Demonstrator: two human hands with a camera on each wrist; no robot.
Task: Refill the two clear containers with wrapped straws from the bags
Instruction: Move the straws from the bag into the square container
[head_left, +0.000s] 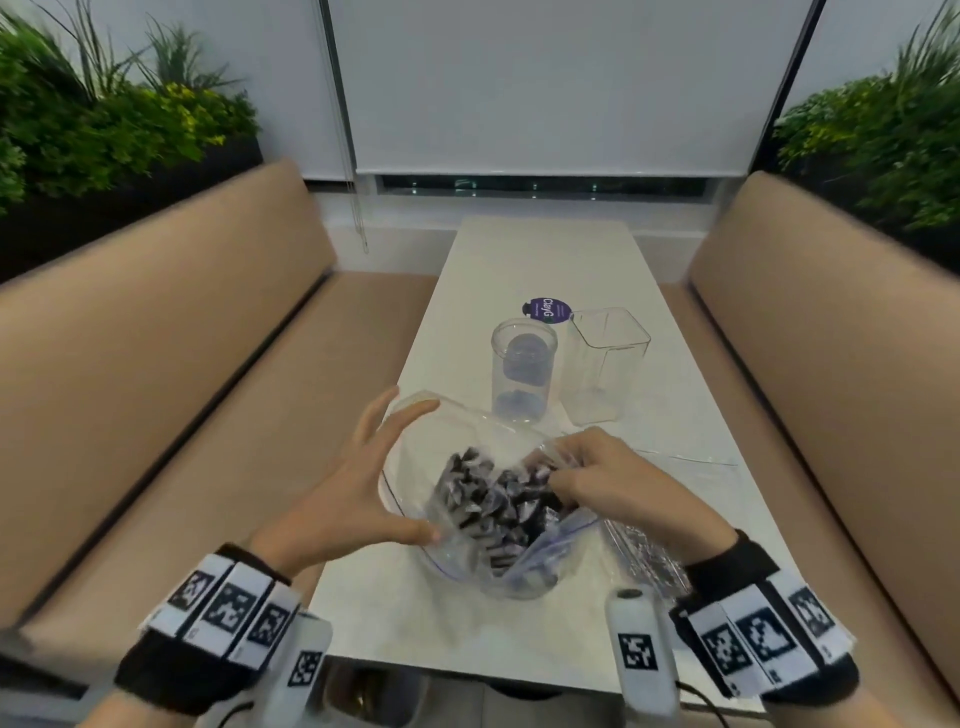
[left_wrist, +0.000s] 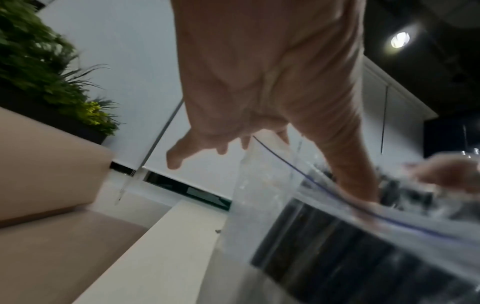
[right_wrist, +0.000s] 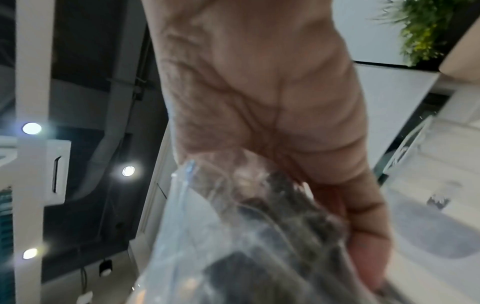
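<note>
Nearest, at about 6 o'clock on the white counter (head_left: 374, 613), stands a clear zip bag (head_left: 415, 467) with its mouth pulled wide, a dark bundle of wrapped straws (head_left: 493, 499) inside it. The left hand (head_left: 353, 483) is at the bag's 9 o'clock side, fingers spread and nearly straight, thumb at the near rim and fingertips along the far rim, holding the mouth apart rather than closing round it; the left wrist view shows the thumb lying on the blue-lined zip edge (left_wrist: 363, 211). The right hand (head_left: 608, 478) is at the bag's 3 o'clock side, fingers curled down into the mouth among the straw tops; the right wrist view is blurred, yet it shows the fingers bent round the dark straws behind the bag's plastic, so it seems to have hold of some of them. Both wrists wear black bands with white coded tags (head_left: 228, 608).

At about 4 o'clock from the bag, under the right forearm, lies a second clear bag (head_left: 644, 561), flat on the counter.

Farther out, towards 12 o'clock, a round clear container (head_left: 523, 374) stands upright, and just beside it at its 3 o'clock a square clear container (head_left: 605, 364), also upright. Neither shows straws. Just behind them lies a round purple lid (head_left: 548, 310).

Tan bench seats (head_left: 156, 364) flank the counter at 9 and 3 o'clock, with green plants (head_left: 104, 114) above their backs and a lowered white blind (head_left: 561, 83) at 12 o'clock
</note>
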